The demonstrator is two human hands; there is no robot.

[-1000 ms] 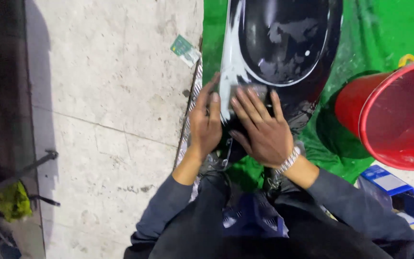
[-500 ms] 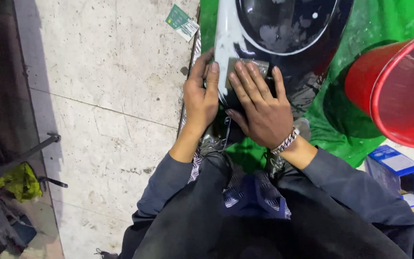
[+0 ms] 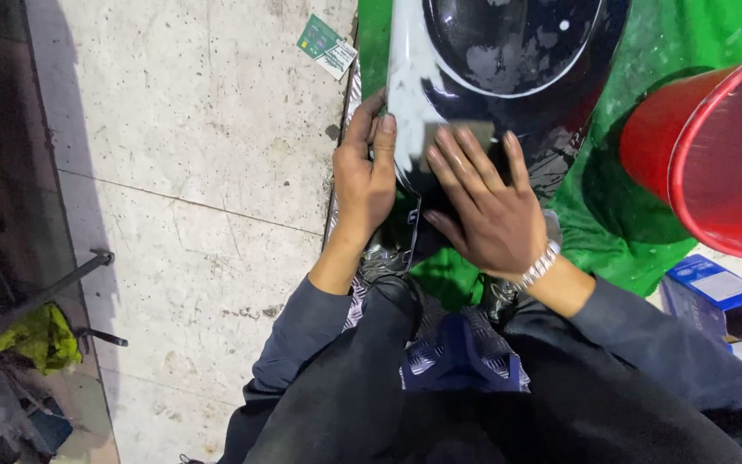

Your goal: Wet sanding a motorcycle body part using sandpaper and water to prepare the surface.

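Right now I've got both hands on the glossy black vehicle body panel (image 3: 508, 60), which lies on the green tarp (image 3: 697, 34) just ahead of my knees. My left hand (image 3: 364, 176) grips its white edge, fingers (image 3: 386, 142) pressed together. My right hand (image 3: 487, 210) lies flat, fingers spread, pressing a small grey pad (image 3: 465, 133) against the panel — wristband showing. Red bucket (image 3: 714, 155) stands just to the right, blue box (image 3: 714, 292) below it.

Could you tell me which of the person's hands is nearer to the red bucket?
The right hand. It lies flat on the glossy black panel, just left of the red bucket in the picture. The left hand grips the panel's far edge, farther from the bucket.
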